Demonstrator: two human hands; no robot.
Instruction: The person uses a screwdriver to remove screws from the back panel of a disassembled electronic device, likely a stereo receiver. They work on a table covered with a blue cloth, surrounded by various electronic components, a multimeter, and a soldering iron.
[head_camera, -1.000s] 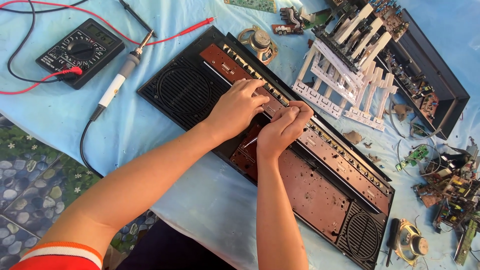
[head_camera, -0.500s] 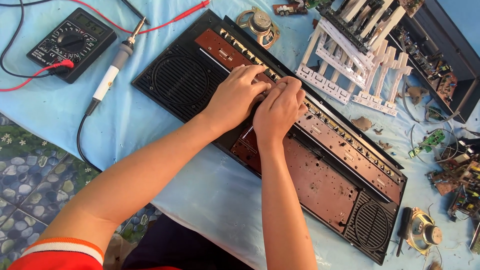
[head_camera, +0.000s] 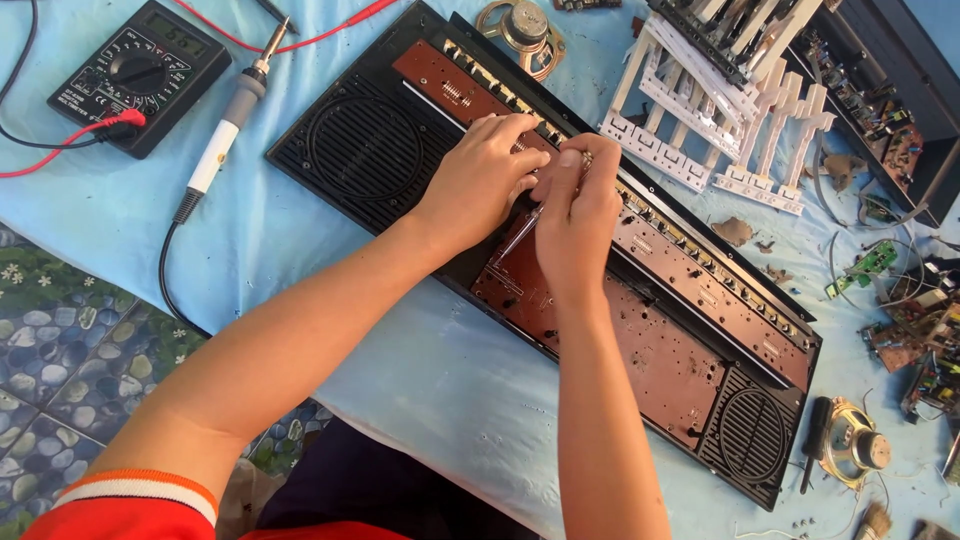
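Brown circuit board (head_camera: 640, 350) fills the open black radio case (head_camera: 400, 170) lying slantwise before us on the blue cloth (head_camera: 100, 220). Our left hand (head_camera: 480, 180) rests on the case's upper edge, fingers curled down onto the row of knobs; whether it pinches anything we cannot tell. Our right hand (head_camera: 575, 215), touching the left, holds a thin clear-handled screwdriver (head_camera: 518, 238) in a closed grip, slanting down to the board. Beyond lie a soldering iron (head_camera: 225, 135), a black meter (head_camera: 140, 75) and a white plastic frame (head_camera: 720, 120).
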